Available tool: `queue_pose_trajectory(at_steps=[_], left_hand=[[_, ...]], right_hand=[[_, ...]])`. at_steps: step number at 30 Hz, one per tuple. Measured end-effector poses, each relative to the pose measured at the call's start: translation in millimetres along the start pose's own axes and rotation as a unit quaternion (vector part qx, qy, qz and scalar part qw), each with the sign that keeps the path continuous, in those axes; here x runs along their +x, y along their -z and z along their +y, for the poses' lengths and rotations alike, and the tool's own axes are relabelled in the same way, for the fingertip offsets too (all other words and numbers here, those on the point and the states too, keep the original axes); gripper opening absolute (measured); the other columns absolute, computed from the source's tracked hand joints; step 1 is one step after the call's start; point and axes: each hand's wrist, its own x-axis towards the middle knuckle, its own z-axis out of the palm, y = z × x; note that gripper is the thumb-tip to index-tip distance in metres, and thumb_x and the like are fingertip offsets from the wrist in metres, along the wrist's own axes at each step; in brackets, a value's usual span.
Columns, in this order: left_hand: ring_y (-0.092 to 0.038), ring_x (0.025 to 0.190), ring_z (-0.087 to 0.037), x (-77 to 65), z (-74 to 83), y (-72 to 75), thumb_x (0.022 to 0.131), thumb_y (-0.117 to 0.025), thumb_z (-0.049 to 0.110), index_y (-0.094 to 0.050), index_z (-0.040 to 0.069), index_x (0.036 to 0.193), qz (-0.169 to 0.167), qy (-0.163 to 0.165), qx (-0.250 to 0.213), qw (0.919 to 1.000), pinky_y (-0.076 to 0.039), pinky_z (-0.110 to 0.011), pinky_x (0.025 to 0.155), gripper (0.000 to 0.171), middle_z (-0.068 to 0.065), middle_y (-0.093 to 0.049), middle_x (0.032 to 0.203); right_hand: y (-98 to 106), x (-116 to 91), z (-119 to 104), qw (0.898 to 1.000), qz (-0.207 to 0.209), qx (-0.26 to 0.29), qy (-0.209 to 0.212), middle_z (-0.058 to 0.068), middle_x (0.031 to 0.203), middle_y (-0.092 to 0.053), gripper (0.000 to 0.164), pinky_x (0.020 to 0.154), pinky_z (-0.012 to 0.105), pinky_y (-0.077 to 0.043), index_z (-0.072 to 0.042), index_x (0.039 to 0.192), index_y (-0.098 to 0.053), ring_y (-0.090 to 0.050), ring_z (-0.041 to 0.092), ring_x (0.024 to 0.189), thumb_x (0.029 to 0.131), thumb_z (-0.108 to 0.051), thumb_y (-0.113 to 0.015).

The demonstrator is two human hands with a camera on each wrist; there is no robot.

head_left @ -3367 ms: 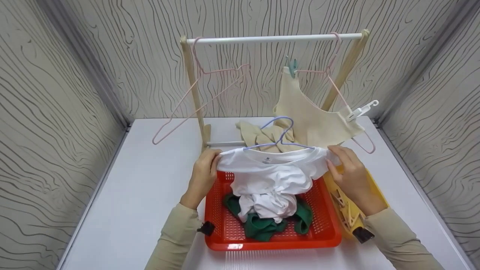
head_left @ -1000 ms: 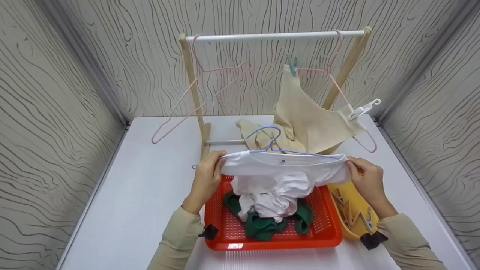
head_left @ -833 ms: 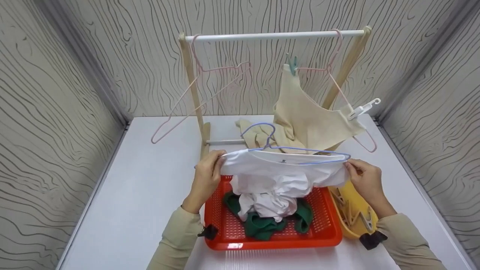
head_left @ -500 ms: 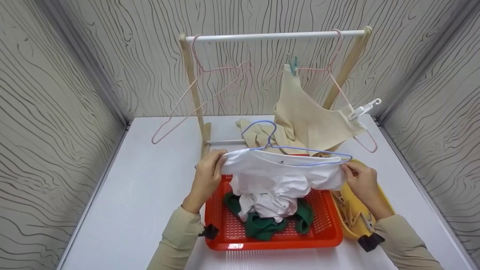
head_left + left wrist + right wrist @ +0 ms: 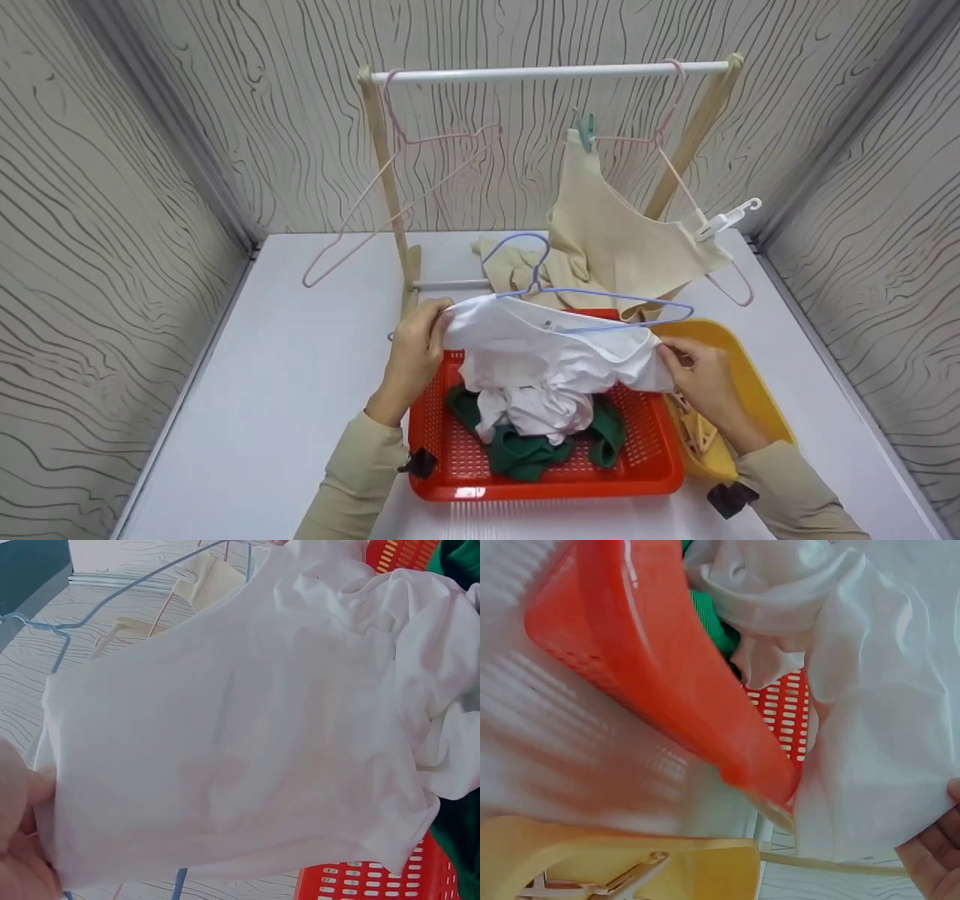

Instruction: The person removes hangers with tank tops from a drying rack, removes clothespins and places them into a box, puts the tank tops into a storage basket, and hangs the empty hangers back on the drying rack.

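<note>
A white shirt (image 5: 517, 345) is stretched over the red basket (image 5: 547, 491), its lower part bunched on green cloth (image 5: 525, 454). My left hand (image 5: 412, 352) pinches its left shoulder end between thumb and fingers. With thumb and fingertips my right hand (image 5: 705, 382) pinches the right shoulder end. A blue hanger (image 5: 535, 283) rises through the neckline. Its left arm runs inside the shirt, mostly hidden, while the right arm sticks out above the cloth, outside the right shoulder. In the left wrist view, the shirt (image 5: 225, 735) fills most of the picture.
Behind stands a rack with a white bar (image 5: 525, 73). A bare pink hanger (image 5: 442, 138) hangs at its left. At the right, a beige garment (image 5: 622, 232) is clipped to another pink hanger. A yellow basin (image 5: 739, 360) with clothespins (image 5: 697, 431) is beside the basket.
My right hand has moved left and slightly down with the shirt's right shoulder. The hanger's right arm, covered by the cloth earlier, now extends past it. My left hand has hardly moved over the last second.
</note>
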Motion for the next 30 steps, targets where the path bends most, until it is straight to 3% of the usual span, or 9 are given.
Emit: queue_pose_trajectory(at_steps=[5, 8, 12, 20, 26, 30], left_hand=[[-0.066, 0.092, -0.025, -0.9, -0.6, -1.5, 0.094, -0.055, 0.0, -0.062, -0.003, 0.104, -0.003, 0.001, 0.001, 1.0, -0.057, -0.04, 0.089, 0.013, -0.015, -0.069, 0.1], [-0.067, 0.093, -0.026, -1.4, -0.7, -1.9, 0.094, -0.055, -0.001, -0.062, -0.003, 0.105, -0.004, -0.002, 0.005, 1.0, -0.057, -0.04, 0.09, 0.014, -0.015, -0.07, 0.101], [-0.067, 0.094, -0.027, -1.3, -0.8, -2.1, 0.093, -0.056, -0.002, -0.062, -0.003, 0.105, -0.004, -0.01, 0.01, 0.9999, -0.057, -0.04, 0.09, 0.014, -0.016, -0.07, 0.102], [-0.068, 0.093, -0.025, -0.9, -1.4, -3.6, 0.093, -0.057, -0.001, -0.062, -0.002, 0.101, -0.013, -0.025, 0.006, 0.9996, -0.058, -0.038, 0.086, 0.01, -0.015, -0.07, 0.097], [-0.069, 0.094, -0.024, -2.3, -1.9, -5.0, 0.093, -0.056, -0.001, -0.062, -0.001, 0.1, -0.028, -0.021, 0.008, 0.9994, -0.059, -0.037, 0.086, 0.009, -0.013, -0.07, 0.097], [-0.068, 0.095, -0.024, -2.7, -1.1, -5.3, 0.094, -0.055, 0.001, -0.062, 0.0, 0.101, -0.037, -0.013, 0.003, 0.9992, -0.058, -0.037, 0.087, 0.01, -0.014, -0.07, 0.098]], right_hand=[[-3, -7, -12, 0.996, -0.085, -0.024, -0.025, 0.018, 0.097, -0.074, 0.018, 0.071, 0.029, -0.061, 0.003, 0.103, -0.072, -0.07, 0.021, 0.081, 0.086, 0.002, -0.065], [-5, -11, -18, 0.991, -0.134, -0.025, -0.013, 0.015, 0.099, -0.074, 0.018, 0.074, 0.037, -0.061, 0.0, 0.105, -0.071, -0.07, 0.029, 0.087, 0.087, -0.001, -0.065], [-7, -16, -22, 0.979, -0.197, -0.039, 0.038, 0.012, 0.098, -0.074, 0.017, 0.074, 0.036, -0.061, -0.003, 0.103, -0.072, -0.07, 0.026, 0.087, 0.087, -0.004, -0.066], [-13, -20, -23, 0.938, -0.318, -0.07, 0.121, 0.004, 0.092, -0.074, 0.016, 0.077, 0.038, -0.061, -0.008, 0.102, -0.073, -0.064, 0.015, 0.079, 0.087, -0.012, -0.067], [-21, -26, -23, 0.914, -0.376, -0.077, 0.132, -0.002, 0.085, -0.071, 0.012, 0.077, 0.03, -0.06, -0.012, 0.097, -0.073, -0.056, 0.005, 0.075, 0.088, -0.014, -0.066], [-23, -26, -23, 0.907, -0.396, -0.074, 0.119, -0.003, 0.081, -0.067, 0.009, 0.073, 0.022, -0.058, -0.012, 0.094, -0.072, -0.053, 0.002, 0.073, 0.088, -0.015, -0.066]])
